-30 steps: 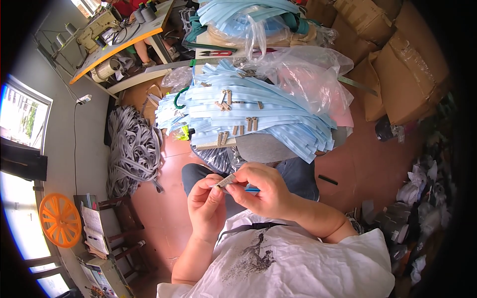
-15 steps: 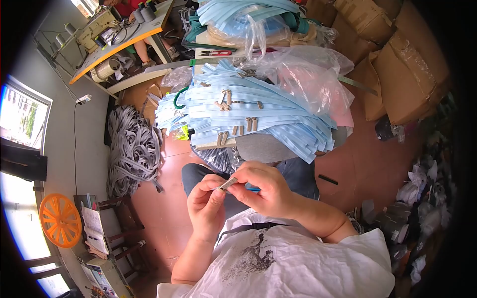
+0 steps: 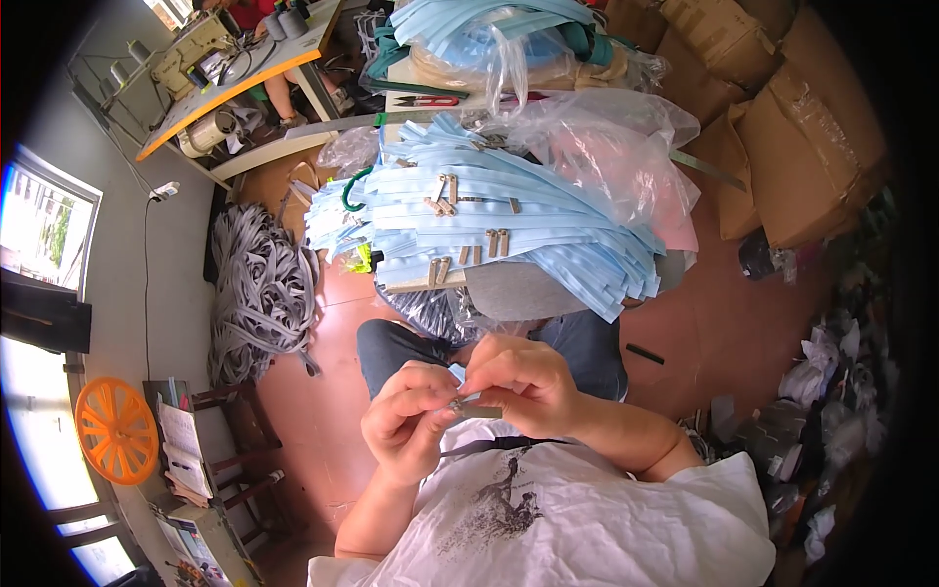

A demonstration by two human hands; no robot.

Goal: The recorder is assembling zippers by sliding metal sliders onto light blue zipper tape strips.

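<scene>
Close in front of my chest, my left hand (image 3: 403, 416) pinches a small metal zipper slider whose flat pull tab (image 3: 482, 412) sticks out to the right. My right hand (image 3: 525, 384) meets it from the other side, fingers pinched on a light-blue strip (image 3: 457, 372) that shows between the hands. The exact contact of strip and slider is hidden by my fingertips. Ahead of my knees lies a spread heap of light-blue strips (image 3: 460, 220), with several loose metal sliders with pull tabs (image 3: 498, 242) on top.
Red-handled snips (image 3: 437, 101) lie beyond the heap, near clear plastic bags (image 3: 616, 137). Grey strips (image 3: 262, 293) are piled on the floor at left. A sewing table (image 3: 245, 83) with a person at it stands far left; cardboard boxes (image 3: 797, 147) stand at right.
Both hands have come slightly lower, toward my chest. The slider's pull tab has swung from an upward slant to lying nearly level, pointing right.
</scene>
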